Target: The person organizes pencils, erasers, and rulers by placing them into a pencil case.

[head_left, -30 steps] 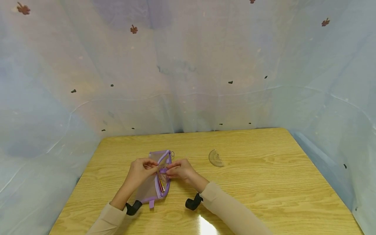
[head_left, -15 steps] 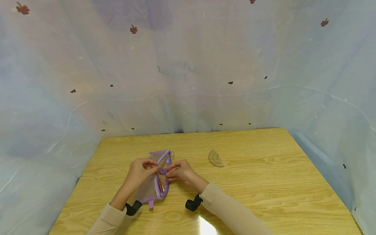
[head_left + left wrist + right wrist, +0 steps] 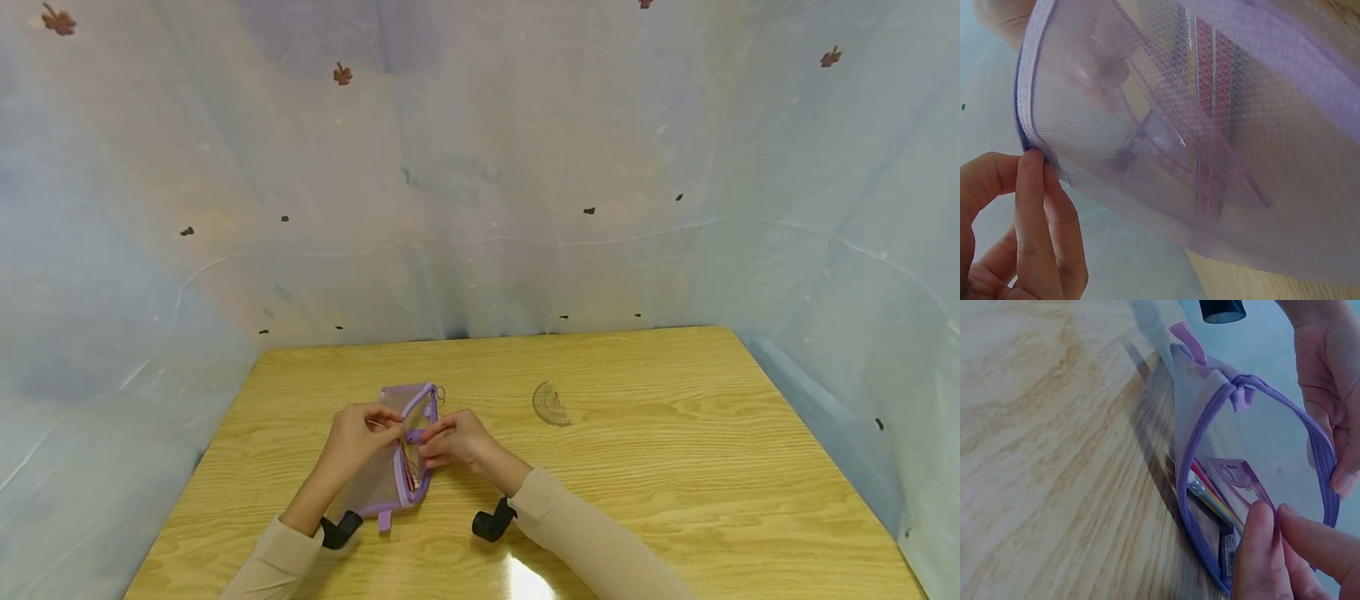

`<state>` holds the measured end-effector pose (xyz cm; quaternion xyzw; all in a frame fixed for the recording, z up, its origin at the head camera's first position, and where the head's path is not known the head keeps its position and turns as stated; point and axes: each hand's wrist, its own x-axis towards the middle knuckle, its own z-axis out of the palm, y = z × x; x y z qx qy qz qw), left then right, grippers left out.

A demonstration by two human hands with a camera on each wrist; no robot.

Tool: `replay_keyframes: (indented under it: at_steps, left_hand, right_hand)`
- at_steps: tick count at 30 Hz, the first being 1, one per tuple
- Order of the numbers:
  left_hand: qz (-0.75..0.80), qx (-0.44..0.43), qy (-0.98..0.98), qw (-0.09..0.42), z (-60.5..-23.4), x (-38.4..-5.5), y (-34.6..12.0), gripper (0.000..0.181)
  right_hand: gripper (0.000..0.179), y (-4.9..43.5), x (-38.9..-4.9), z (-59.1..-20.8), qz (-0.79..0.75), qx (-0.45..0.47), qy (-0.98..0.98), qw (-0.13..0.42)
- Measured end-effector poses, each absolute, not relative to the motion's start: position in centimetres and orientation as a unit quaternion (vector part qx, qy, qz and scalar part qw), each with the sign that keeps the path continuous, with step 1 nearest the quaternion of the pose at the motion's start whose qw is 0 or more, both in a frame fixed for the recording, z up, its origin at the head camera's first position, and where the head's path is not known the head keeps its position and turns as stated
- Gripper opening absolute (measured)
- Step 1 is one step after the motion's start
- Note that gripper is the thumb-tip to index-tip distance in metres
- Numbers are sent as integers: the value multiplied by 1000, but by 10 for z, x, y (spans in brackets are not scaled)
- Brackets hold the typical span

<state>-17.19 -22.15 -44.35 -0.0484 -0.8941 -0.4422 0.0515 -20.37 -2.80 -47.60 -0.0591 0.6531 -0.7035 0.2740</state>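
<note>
A purple-edged mesh pencil case (image 3: 372,483) lies at the table's left-middle, its zip open and its mouth facing right. My left hand (image 3: 362,435) pinches the upper edge of that mouth between thumb and fingers. At the opening, my right hand (image 3: 459,442) holds a clear purple set square (image 3: 1249,476) by its edge, pinched between thumb and fingertips; most of it is inside the case. Pencils (image 3: 1215,504) lie inside, along with a small purple piece bearing a barcode label (image 3: 1229,553). Through the mesh, the left wrist view shows red sticks (image 3: 1205,100) and the set square's outline.
A clear protractor (image 3: 551,405) lies on the wooden table (image 3: 660,450), to the right of the case. A metal ring (image 3: 441,395) hangs at the case's far corner, and a purple tab (image 3: 385,522) sticks out at its near end. Pale curtains (image 3: 480,183) surround the table.
My right hand has shifted slightly left and nearer, its fingertips now deeper over the case's mouth. The left hand and the protractor stay where they were.
</note>
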Motion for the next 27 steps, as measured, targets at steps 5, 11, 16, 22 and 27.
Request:
replay_keyframes:
  at_steps: [5,11,16,22,27]
  left_hand:
    - [-438,-51,-896,53,-443,-172,-221,7]
    - [-435,-52,-897,52,-443,-172,-221,9]
    - [-440,-51,-895,49,-443,-172,-221,10]
    - [-443,-47,-894,46,-445,-172,-221,9]
    - [-451,-49,-890,47,-445,-172,-221,9]
  right_hand:
    - [17,-29,-201,-474,-704,-63,653,274]
    - [17,-30,-200,-475,-702,-63,657,266]
    - [17,-31,-199,-478,-701,-61,660,263]
    - [17,-32,-197,-479,-697,-57,664,265]
    - [17,-34,-197,-484,-700,-56,663,258]
